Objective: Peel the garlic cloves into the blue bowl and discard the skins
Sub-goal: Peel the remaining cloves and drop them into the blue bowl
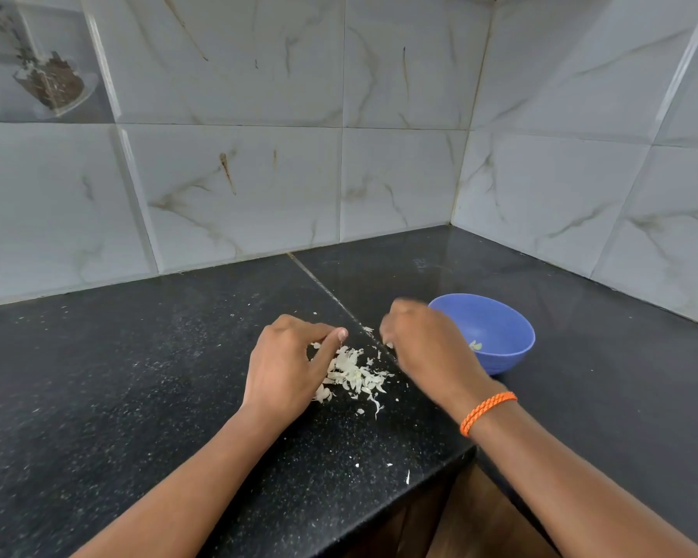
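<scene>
Garlic skins lie in a loose white heap on the black countertop, seen from the head camera, the only view. The heap sits between the two hands, nearer the left one, and is stretched roughly from upper left to lower right, with a few stray flakes trailing off toward the counter's front edge.

Left hand rests palm-down at the heap's left side. Its fingers are curled over the upper left part of the pile, and the thumb lies straight along the pile's edge, tip pointing away from the person. Whether anything is pinched under those fingers cannot be told, since the hand covers that spot.

Right hand is to the right of the heap, blurred, its fingers curled downward toward the counter just beside the seam between the two slabs. Whether it grips a clove or skin cannot be told. An orange cord bracelet circles that wrist.

Just behind and right of the right hand stands the blue bowl, upright on the counter, partly hidden by the hand's knuckles. Inside, near the bottom, lies a small pale piece, probably a peeled garlic clove; it is too small to give its direction.

Grey marbled wall tiles rise behind the counter and meet in a corner.
</scene>
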`<state>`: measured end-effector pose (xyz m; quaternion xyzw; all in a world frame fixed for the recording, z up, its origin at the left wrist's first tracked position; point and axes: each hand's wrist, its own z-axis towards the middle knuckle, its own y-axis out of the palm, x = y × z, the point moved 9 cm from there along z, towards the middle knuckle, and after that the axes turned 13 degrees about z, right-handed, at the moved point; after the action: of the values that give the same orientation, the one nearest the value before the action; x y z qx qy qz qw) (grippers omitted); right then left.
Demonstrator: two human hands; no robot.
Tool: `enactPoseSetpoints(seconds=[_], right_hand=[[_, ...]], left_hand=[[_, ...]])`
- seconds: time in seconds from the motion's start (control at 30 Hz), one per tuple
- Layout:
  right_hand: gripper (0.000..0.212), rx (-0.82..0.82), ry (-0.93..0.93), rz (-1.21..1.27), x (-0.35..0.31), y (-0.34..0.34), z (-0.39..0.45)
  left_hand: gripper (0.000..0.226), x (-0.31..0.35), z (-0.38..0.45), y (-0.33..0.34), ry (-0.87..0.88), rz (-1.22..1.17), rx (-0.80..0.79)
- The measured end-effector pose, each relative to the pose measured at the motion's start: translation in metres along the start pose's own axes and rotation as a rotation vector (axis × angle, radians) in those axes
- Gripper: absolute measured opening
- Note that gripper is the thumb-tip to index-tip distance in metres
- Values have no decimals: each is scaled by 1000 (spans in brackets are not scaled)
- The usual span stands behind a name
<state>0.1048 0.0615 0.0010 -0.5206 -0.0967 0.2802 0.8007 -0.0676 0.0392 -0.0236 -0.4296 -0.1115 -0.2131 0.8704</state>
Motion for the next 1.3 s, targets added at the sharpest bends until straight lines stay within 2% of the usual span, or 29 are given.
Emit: enactPoseSetpoints(seconds=[0.07,0.1,0.17,0.27,0.33,0.43,0.67,0.87,1.1,1.3], right_hand=[[23,-171,-13,-18,-11,26,-10],[23,-180,-7,-12,-9,27,-9],[26,-78,15,18,1,8,3],[24,180,-5,78,4,-23,9],[18,237,-18,212,-7,-18,-3],[11,226,32,518,-5,4,-19],[9,268,216,875,22,18,-34],[7,265,202,954,24,19,-31],[3,172,238,1161,23,34,-31],[3,180,189,1108,17,31,-33]], left_hand=[[41,-4,0,3,-23,29,-10],[48,-4,1,2,-28,24,0],[53,-6,2,-2,-46,-31,43],[32,-2,3,-1,-13,-77,2],[34,5,1,6,27,-115,-73],[11,10,-1,9,76,-98,-91],[14,9,-3,22,80,4,-160],[16,13,-3,13,93,-27,-101],[14,15,-3,4,86,-65,-37],[11,20,-4,0,111,-160,-15]])
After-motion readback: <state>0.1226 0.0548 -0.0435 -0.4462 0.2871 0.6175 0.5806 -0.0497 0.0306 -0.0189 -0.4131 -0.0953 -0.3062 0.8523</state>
